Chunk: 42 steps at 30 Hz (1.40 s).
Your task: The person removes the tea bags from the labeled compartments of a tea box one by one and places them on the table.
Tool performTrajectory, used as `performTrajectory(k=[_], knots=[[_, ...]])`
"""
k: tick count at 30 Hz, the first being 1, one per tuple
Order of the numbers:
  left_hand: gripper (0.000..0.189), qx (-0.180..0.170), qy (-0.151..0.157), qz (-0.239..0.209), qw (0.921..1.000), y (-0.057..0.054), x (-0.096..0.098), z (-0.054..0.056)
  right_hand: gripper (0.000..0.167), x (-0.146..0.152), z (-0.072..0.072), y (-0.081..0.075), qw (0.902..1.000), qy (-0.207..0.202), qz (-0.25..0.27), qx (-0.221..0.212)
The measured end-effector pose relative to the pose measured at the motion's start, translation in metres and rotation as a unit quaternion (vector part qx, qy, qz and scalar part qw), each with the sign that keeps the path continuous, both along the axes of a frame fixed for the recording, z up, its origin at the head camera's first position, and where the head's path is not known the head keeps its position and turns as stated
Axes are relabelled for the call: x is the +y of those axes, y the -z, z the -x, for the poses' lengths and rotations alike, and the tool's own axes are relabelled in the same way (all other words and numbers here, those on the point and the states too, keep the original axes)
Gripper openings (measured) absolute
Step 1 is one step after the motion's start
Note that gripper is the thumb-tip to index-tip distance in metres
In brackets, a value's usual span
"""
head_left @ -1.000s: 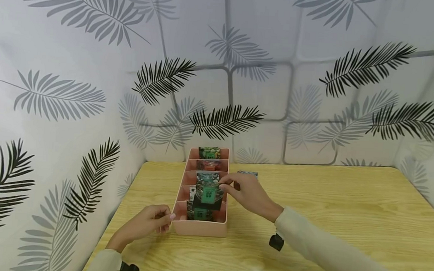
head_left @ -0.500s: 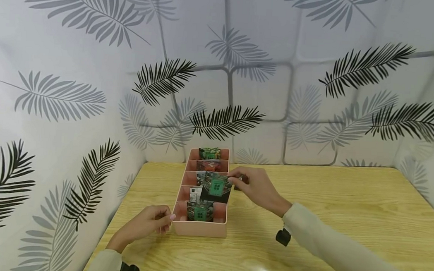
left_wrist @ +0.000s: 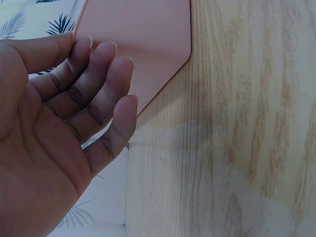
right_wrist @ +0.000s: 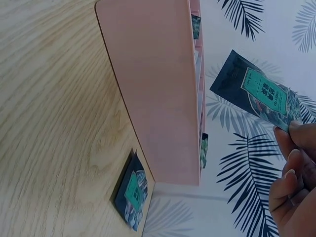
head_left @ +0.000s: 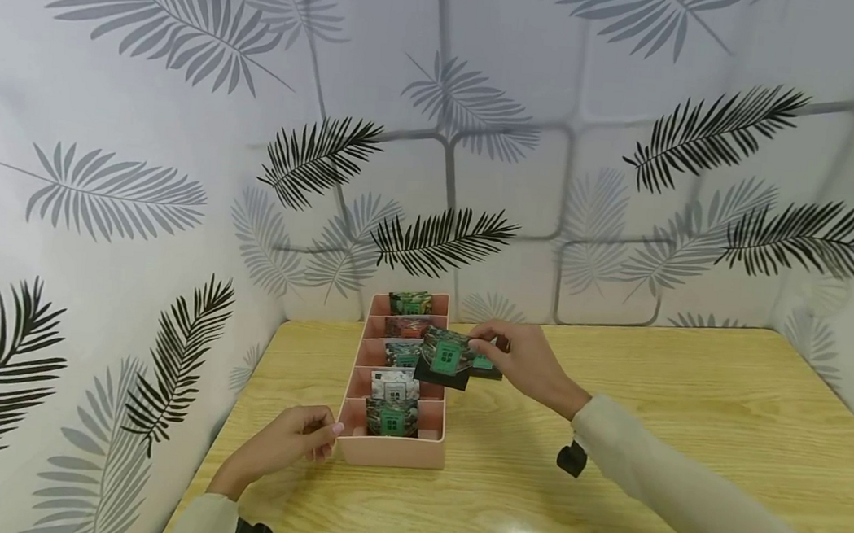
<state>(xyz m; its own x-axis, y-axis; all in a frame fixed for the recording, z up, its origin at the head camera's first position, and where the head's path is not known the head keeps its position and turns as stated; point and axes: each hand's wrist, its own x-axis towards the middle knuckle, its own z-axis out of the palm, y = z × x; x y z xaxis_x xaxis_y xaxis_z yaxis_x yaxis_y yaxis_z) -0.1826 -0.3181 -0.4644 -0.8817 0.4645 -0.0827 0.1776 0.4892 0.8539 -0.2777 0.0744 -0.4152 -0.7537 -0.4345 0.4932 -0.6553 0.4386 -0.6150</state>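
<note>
My right hand point(head_left: 524, 358) pinches a dark sachet with a green label point(head_left: 445, 356) by its edge, raised over the right side of a pink divided box point(head_left: 389, 452). In the right wrist view the sachet point(right_wrist: 259, 91) hangs tilted from thumb and fingertips, above the box wall. My left hand point(head_left: 287, 445) is at the box's near left corner; thumb and index finger point(left_wrist: 81, 47) pinch the rim while the other fingers curl loosely beside the wall. Within the box, a green-label sachet point(head_left: 391, 418) stands in the nearest compartment and a white one point(head_left: 396, 385) behind it.
Farther compartments hold a bluish sachet point(head_left: 401, 354), a red one point(head_left: 406, 327) and a green-yellow one point(head_left: 410, 302). Another dark sachet point(right_wrist: 133, 195) lies on the wooden table point(head_left: 645, 426) right of the box, partly behind my right hand in the head view. A patterned wall stands behind.
My right hand has moved right with the sachet, from over the box's middle compartments to its right edge, uncovering the white sachet. The left hand has stayed at the corner.
</note>
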Motion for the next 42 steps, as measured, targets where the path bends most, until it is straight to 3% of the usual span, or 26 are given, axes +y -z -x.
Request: performTrajectory(k=[30,42], knots=[[0.035,-0.004,0.004,-0.013,0.9999,0.002,-0.002,-0.001,0.014,0.047,0.027,0.016,0.9977,0.058,-0.017,0.031],[0.035,-0.004,0.003,-0.014,0.9999,0.003,-0.001,0.001,0.014,0.068,0.04,0.022,0.9956,0.085,-0.038,0.01]])
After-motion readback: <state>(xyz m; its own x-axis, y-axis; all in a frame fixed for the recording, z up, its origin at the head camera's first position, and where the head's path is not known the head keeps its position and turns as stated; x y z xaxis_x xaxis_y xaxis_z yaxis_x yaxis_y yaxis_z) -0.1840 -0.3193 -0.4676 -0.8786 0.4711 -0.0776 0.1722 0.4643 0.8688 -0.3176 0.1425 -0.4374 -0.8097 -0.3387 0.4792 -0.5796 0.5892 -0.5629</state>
